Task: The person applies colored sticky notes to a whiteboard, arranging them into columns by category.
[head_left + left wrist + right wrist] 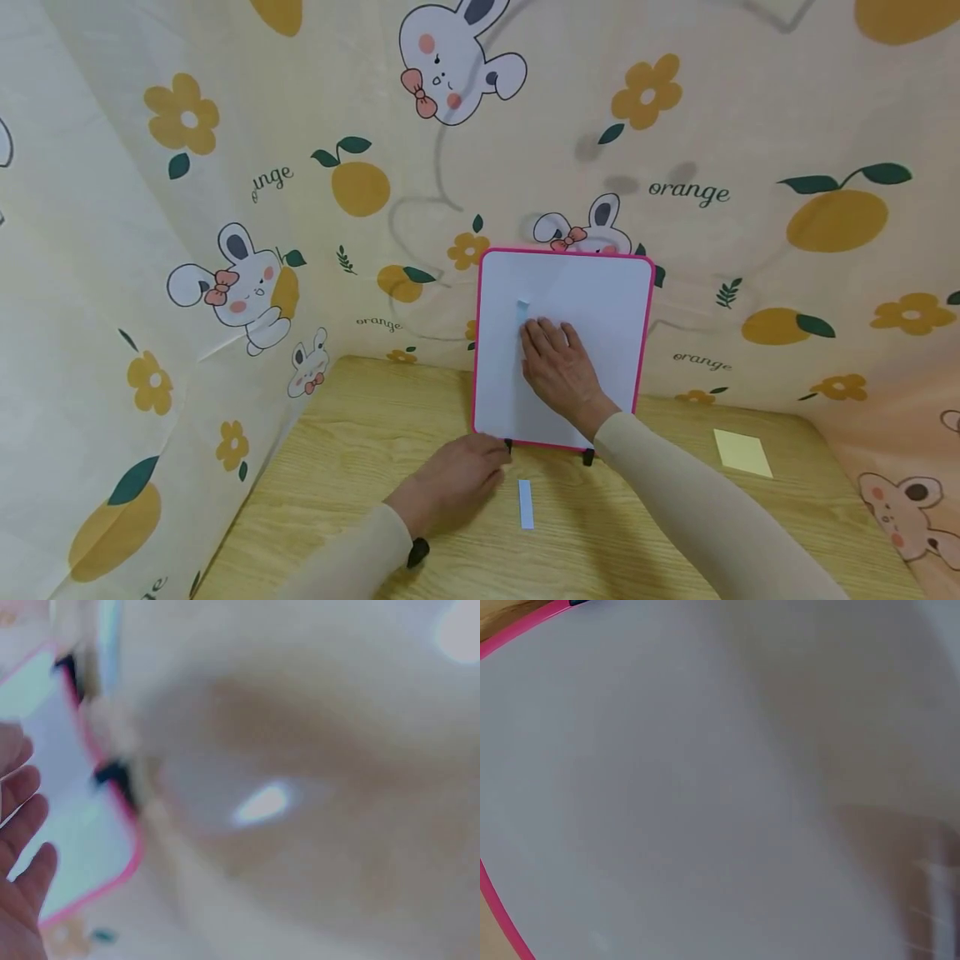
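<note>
Fingers (553,337) clearly at strip (522,306), head-view only

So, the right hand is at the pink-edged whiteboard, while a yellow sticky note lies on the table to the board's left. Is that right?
No: the head view shows the yellow sticky note on the table to the right of the pink-edged whiteboard. The right hand is at the board.

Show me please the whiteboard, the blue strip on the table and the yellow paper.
Whiteboard (603,312): head view, bare upper part of its face.
Lower blue strip (527,504): head view, middle of its face.
Yellow paper (742,453): head view, its centre.
</note>
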Tool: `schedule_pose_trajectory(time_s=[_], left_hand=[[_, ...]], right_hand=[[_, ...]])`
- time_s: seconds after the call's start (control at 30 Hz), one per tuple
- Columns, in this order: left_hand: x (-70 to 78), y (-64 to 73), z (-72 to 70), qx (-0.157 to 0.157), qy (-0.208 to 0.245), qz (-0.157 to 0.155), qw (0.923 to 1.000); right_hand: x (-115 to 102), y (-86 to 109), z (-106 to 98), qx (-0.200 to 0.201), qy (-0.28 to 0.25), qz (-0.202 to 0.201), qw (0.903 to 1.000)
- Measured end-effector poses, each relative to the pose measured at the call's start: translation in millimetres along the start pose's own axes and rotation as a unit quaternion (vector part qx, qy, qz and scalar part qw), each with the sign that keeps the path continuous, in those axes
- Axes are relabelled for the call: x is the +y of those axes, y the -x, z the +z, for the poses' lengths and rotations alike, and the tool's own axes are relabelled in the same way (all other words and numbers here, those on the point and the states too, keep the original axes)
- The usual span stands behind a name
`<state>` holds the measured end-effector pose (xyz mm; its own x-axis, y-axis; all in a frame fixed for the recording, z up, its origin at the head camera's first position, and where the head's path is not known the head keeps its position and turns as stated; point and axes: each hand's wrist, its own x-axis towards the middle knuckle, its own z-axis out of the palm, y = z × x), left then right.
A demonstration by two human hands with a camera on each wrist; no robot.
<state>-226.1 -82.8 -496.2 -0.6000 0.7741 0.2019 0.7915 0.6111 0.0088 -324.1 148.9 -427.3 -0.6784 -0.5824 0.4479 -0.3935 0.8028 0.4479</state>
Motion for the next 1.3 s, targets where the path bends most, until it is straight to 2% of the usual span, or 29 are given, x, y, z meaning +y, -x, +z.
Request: schedule_pose_trajectory(time_s=[0.1,0.2,0.3,0.4,0.53,0.7,0.87,1.17,1.3], left_hand=[[-29.5,-21.6,-30.1,0.026,-0.079,-0.008,0.9965],[-55.6,-43.8,-64.9,0.031,-0.144,-0.023,0.9888],[-72.3,-61.9,-94.3,0.007,-0.179,-0.035,0.9831],[-81.1,-74.3,-109.9,-0.023,-0.192,-0.032,0.9805],[-84.8,-87.4,-115.3,-0.055,-0.209,-0.027,0.9760],[-81.2,-98.9,-119.4,-0.086,-0.246,-0.020,0.9651],[-82.0,-106.7,-122.2,-0.086,-0.282,-0.013,0.9554],[-88.8,-115.5,-124.6,-0.105,-0.301,-0.011,0.9477],[-91.0,-119.0,-126.1,-0.101,-0.306,-0.019,0.9465]], right_hand=[[2,0.9,-2,-0.012,0.004,0.001,0.9999],[2,1.2,-3,-0.026,0.002,0.001,0.9997],[1,1.0,-4,-0.036,-0.002,0.002,0.9994],[1,0.9,-3,-0.041,0.003,0.000,0.9991],[3,1.8,-2,-0.035,0.006,-0.004,0.9994],[5,2.6,0,-0.027,0.011,-0.009,0.9995],[5,3.6,1,-0.026,0.016,-0.015,0.9994],[6,4.5,1,-0.032,0.026,-0.019,0.9990],[6,4.6,1,-0.042,0.032,-0.019,0.9984]])
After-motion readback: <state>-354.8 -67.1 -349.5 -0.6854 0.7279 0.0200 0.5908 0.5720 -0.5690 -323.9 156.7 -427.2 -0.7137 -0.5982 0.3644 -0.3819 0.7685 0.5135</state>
